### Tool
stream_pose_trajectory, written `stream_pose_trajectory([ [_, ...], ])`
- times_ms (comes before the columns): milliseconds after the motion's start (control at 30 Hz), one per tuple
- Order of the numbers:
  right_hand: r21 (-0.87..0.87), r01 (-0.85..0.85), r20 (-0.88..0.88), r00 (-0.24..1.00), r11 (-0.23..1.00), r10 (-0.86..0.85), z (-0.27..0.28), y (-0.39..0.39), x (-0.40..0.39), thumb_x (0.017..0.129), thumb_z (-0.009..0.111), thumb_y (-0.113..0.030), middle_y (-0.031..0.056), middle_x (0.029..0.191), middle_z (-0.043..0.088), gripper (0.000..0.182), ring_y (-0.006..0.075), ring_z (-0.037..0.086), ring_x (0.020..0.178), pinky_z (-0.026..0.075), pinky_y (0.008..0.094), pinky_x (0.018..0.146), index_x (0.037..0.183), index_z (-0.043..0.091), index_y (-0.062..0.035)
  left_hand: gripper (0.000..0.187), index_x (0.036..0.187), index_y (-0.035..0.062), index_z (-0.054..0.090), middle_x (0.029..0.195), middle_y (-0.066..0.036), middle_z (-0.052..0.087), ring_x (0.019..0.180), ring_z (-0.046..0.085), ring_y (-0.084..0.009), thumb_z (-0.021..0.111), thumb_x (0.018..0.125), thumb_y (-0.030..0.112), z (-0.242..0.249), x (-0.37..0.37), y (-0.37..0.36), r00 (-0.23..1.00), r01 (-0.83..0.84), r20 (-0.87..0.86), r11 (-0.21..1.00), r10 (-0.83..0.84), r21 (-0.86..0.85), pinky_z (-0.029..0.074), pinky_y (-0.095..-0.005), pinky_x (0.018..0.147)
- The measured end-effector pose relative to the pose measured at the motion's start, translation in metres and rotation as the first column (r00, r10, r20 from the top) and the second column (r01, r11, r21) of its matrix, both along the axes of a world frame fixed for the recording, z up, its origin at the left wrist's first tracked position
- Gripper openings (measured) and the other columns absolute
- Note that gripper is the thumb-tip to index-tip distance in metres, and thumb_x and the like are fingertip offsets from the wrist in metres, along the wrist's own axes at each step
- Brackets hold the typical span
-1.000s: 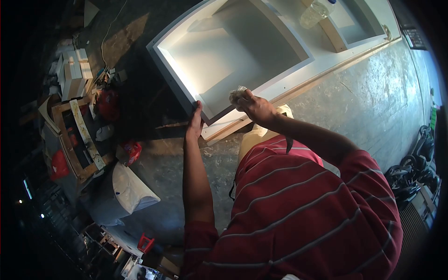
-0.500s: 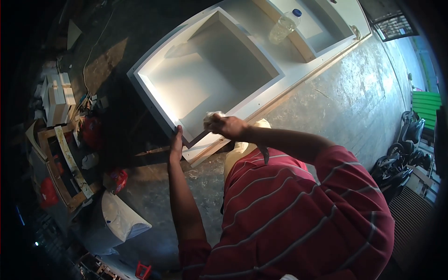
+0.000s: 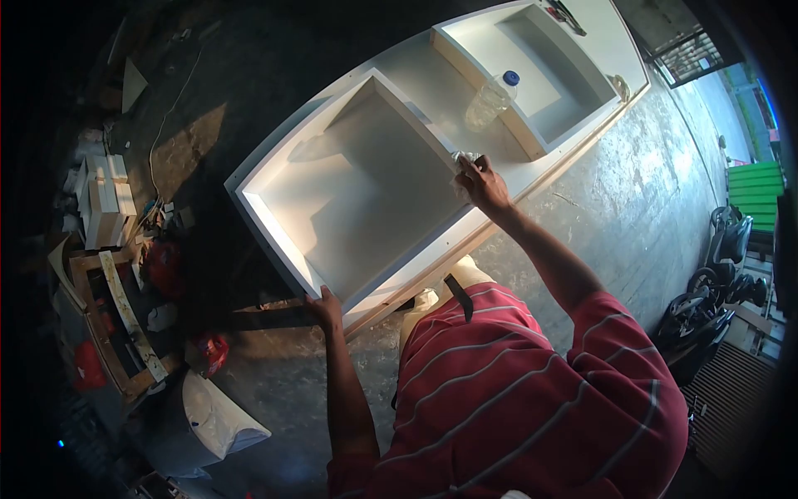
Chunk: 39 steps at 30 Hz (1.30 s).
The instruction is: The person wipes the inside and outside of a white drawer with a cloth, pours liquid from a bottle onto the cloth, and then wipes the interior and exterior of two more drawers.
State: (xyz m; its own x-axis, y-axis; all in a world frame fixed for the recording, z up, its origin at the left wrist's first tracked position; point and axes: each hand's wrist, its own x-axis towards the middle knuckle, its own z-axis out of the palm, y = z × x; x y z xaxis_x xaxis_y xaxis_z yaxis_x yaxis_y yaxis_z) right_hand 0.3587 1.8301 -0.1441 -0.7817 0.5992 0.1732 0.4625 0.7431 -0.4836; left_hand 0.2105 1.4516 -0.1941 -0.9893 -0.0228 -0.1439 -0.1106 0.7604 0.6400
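A white open wooden box (image 3: 287, 248) lies at an angle on a long white board (image 3: 399, 62). My left hand (image 3: 327, 311) grips the box at its near left corner, thumb up along the edge, its other fingers mostly hidden. In my right hand (image 3: 487, 187) is a crumpled whitish cloth (image 3: 464, 157), pressed to the rim at the box's right corner. Just beyond that hand, a clear plastic bottle (image 3: 490, 104) with a blue cap lies on the board, beside a second white box (image 3: 573, 125).
Boards and offcuts (image 3: 108, 204) are piled at the left, near a wooden frame (image 3: 125, 316). A white sack (image 3: 218, 416) lies on the concrete floor (image 3: 582, 224). Motorcycles (image 3: 706, 291) stand at the right, by a green corrugated panel (image 3: 755, 195).
My right hand has moved with the cloth, away from me and rightward, from the near rim to the right corner. My left hand stays at the near left corner; the view has shifted.
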Motion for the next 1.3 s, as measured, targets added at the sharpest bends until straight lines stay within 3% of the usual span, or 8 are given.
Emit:
stream_pose_trajectory([
  [100, -0.429, -0.053, -0.202, 0.979, 0.902, -0.038, -0.005, 0.015, -0.056, 0.09, 0.049, -0.029, 0.0172, 0.093, 0.055, 0.028, 0.0351, 0.06, 0.075, 0.05, 0.0422, 0.064, 0.112, 0.048, -0.0111, 0.044, 0.102, -0.0134, 0.053, 0.094, -0.03, 0.06, 0.089, 0.06, -0.0417, 0.06, 0.083, 0.026, 0.003, -0.001, -0.002, 1.0, 0.016, 0.016, 1.0, -0.016, 0.023, 0.047, -0.0442, 0.077],
  [133, 0.057, -0.059, -0.066, 0.996, 0.997, 0.063, -0.011, 0.027, -0.079, 0.094, 0.041, -0.036, 0.0162, 0.084, 0.058, 0.03, 0.0334, 0.061, 0.075, 0.048, 0.0421, 0.065, 0.105, 0.046, -0.0092, 0.042, 0.102, -0.0129, 0.053, 0.094, -0.029, 0.06, 0.089, 0.06, -0.0416, 0.06, 0.083, 0.024, 0.002, 0.001, -0.004, 1.0, 0.022, 0.012, 0.999, -0.022, -0.038, 0.047, -0.0444, 0.076],
  [400, -0.378, -0.009, -0.127, 0.991, 0.926, -0.042, -0.014, 0.096, -0.28, 0.092, 0.033, -0.037, 0.0213, 0.098, 0.053, 0.038, 0.0381, 0.059, 0.082, 0.046, 0.0476, 0.075, 0.092, 0.061, -0.0113, 0.038, 0.102, -0.013, 0.052, 0.098, -0.028, 0.058, 0.091, 0.058, -0.0391, 0.061, 0.082, 0.018, 0.01, 0.005, -0.006, 1.0, 0.009, 0.028, 0.999, -0.01, 0.04, 0.045, -0.0426, 0.079],
  [467, -0.063, -0.004, 0.035, 0.999, 0.998, 0.006, -0.02, 0.105, -0.312, 0.09, 0.039, -0.033, 0.0225, 0.096, 0.055, 0.033, 0.0372, 0.06, 0.083, 0.047, 0.0457, 0.075, 0.089, 0.063, -0.0104, 0.038, 0.102, -0.013, 0.053, 0.098, -0.028, 0.059, 0.09, 0.059, -0.0395, 0.06, 0.083, 0.019, 0.005, 0.005, -0.01, 0.999, -0.005, 0.05, 1.0, 0.004, 0.03, 0.045, -0.0429, 0.078],
  [767, -0.118, -0.134, 0.066, 0.988, 0.984, 0.143, -0.021, 0.063, -0.323, 0.091, 0.042, -0.029, 0.0226, 0.094, 0.059, 0.033, 0.0347, 0.063, 0.082, 0.051, 0.0418, 0.074, 0.094, 0.057, -0.001, 0.042, 0.1, -0.0136, 0.053, 0.097, -0.031, 0.057, 0.09, 0.056, -0.0456, 0.058, 0.083, 0.024, -0.003, 0.014, -0.01, 0.998, -0.053, 0.039, 0.997, 0.055, -0.064, 0.044, -0.0461, 0.079],
  [967, -0.141, -0.415, -0.137, 0.907, 0.899, 0.397, -0.057, -0.106, -0.384, 0.088, 0.047, -0.029, 0.0246, 0.092, 0.059, 0.044, 0.0368, 0.063, 0.081, 0.052, 0.0412, 0.071, 0.11, 0.042, 0.0088, 0.031, 0.104, -0.009, 0.052, 0.097, -0.027, 0.057, 0.088, 0.056, -0.0434, 0.058, 0.083, 0.014, 0.016, 0.013, 0.006, 0.994, -0.084, 0.072, 0.996, 0.081, 0.039, 0.045, -0.0446, 0.078],
  [1200, -0.248, -0.661, -0.258, 0.75, 0.709, 0.609, -0.049, -0.242, -0.411, 0.087, 0.043, -0.021, 0.0256, 0.093, 0.062, 0.031, 0.0369, 0.063, 0.08, 0.052, 0.0432, 0.072, 0.107, 0.043, 0.0024, 0.033, 0.106, -0.0069, 0.052, 0.099, -0.027, 0.057, 0.09, 0.055, -0.0445, 0.059, 0.083, 0.015, 0.008, 0.015, 0.001, 0.988, -0.103, 0.112, 0.995, 0.104, -0.017, 0.045, -0.0449, 0.078],
  [1300, 0.017, -0.819, -0.124, 0.567, 0.573, 0.814, -0.058, -0.183, -0.373, 0.091, 0.047, -0.026, 0.0201, 0.107, 0.055, 0.027, 0.0305, 0.063, 0.087, 0.052, 0.0362, 0.077, 0.112, 0.053, -0.0096, 0.033, 0.106, -0.0067, 0.051, 0.099, -0.027, 0.057, 0.091, 0.055, -0.0442, 0.059, 0.083, 0.016, 0.007, 0.016, 0.002, 0.985, -0.127, 0.117, 0.992, 0.127, -0.014, 0.045, -0.0456, 0.077],
])
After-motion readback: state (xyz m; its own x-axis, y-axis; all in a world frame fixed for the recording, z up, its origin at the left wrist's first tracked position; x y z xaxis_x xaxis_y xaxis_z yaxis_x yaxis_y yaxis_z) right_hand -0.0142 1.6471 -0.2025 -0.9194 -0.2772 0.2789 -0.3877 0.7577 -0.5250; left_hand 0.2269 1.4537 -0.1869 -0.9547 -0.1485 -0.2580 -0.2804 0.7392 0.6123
